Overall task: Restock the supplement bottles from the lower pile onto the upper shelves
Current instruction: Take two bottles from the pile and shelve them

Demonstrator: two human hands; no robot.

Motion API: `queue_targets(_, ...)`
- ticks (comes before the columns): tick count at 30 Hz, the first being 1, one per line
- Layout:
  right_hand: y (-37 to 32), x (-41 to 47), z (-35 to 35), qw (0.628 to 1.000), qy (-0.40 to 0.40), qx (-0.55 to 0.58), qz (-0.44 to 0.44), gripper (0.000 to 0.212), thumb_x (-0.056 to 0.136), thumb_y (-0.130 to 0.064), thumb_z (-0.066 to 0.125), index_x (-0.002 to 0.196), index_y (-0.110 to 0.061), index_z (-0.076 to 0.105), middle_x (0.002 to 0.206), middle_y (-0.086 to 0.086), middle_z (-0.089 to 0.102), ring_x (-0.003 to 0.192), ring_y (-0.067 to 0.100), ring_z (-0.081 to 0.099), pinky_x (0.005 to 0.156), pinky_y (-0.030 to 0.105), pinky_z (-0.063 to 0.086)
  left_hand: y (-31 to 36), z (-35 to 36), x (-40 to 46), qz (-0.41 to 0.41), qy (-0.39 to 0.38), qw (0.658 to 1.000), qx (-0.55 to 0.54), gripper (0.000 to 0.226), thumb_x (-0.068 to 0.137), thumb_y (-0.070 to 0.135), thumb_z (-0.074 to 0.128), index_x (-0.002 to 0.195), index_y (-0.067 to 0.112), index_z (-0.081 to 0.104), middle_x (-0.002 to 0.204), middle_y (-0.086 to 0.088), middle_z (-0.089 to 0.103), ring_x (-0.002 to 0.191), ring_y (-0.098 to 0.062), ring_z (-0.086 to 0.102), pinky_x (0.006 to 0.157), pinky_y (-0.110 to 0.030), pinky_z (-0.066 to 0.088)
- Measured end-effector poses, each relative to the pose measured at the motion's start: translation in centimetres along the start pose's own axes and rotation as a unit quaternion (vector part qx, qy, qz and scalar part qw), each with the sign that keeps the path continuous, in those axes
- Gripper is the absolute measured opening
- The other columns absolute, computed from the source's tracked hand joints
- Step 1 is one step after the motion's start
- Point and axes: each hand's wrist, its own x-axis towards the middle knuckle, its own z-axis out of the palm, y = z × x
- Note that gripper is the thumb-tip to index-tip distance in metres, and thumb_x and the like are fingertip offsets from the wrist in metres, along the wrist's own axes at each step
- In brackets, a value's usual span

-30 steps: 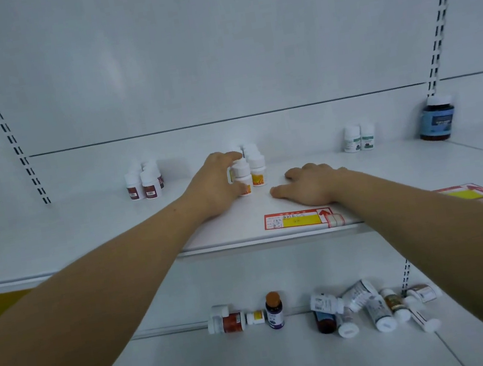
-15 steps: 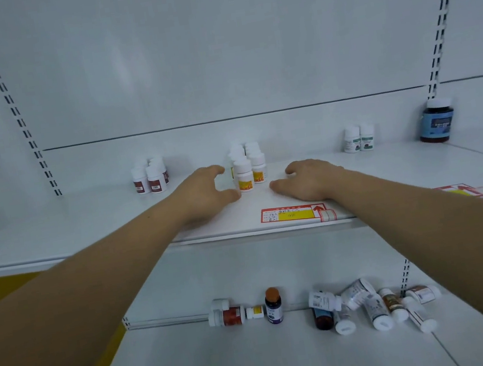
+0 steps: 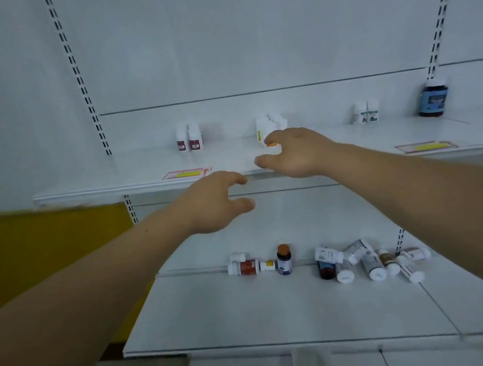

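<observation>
Head view shows both hands empty, each grip released with fingers loosely spread: left hand (image 3: 216, 203) below the upper shelf (image 3: 138, 174) edge, right hand (image 3: 295, 152) in front of the white bottles (image 3: 269, 124). Next, I judge, reach down to the pile (image 3: 368, 261) on the lower shelf (image 3: 253, 312). Lying cylinders of smooth plastic roll easily, so grasp one around its body and stand it upright.

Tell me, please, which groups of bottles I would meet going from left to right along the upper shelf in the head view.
White bottles with dark red labels → white bottles with yellow-orange labels, partly behind the right hand → pair of white bottles with green labels → large dark bottle with a blue label.
</observation>
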Motion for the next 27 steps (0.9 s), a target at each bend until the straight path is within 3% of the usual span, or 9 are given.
queue_targets(7,-5.9,-6.8,3.7,0.998,-0.020,0.013,-0.062,0.063,0.086,-0.062,0.049,0.139,-0.028,0.041,0.146,0.000,0.041,0.132,0.023,0.038,0.105,0.038,0.033,-5.4,6.3,-7.6,-0.052,-0.119,0.991,-0.021,0.059,0.088,0.046,0.058,0.140,0.026,0.039,0.147,0.003,0.036,0.131,-0.016,0.036,0.097,-0.020,0.025)
queue_targets(14,-1.4,-7.7,11.2,0.990,-0.138,0.017,0.011,0.062,0.088,-0.055,0.051,0.141,-0.024,0.040,0.145,0.004,0.043,0.130,0.022,0.040,0.102,0.032,0.033,-10.6,13.3,-7.3,-0.129,-0.209,0.968,-0.043,0.064,0.090,0.046,0.055,0.144,0.023,0.032,0.153,-0.002,0.026,0.135,-0.020,0.032,0.109,-0.029,0.027)
queue_targets(21,6.6,-3.0,19.2,0.978,-0.199,0.032,0.060,0.053,0.092,-0.044,0.054,0.127,-0.005,0.051,0.127,0.014,0.055,0.112,0.029,0.050,0.089,0.034,0.041,-14.7,19.4,0.6,-0.174,-0.209,0.961,-0.052,0.069,0.090,0.045,0.055,0.147,0.020,0.026,0.155,-0.004,0.022,0.138,-0.021,0.028,0.109,-0.029,0.024)
queue_targets(27,11.9,1.7,28.1,0.974,-0.201,0.068,0.082,0.050,0.088,-0.035,0.064,0.125,-0.005,0.050,0.123,0.019,0.053,0.109,0.033,0.053,0.088,0.037,0.044,-18.9,26.9,8.5,-0.195,-0.173,0.964,-0.047,0.074,0.088,0.042,0.060,0.148,0.017,0.024,0.155,-0.006,0.023,0.139,-0.023,0.027,0.111,-0.032,0.024)
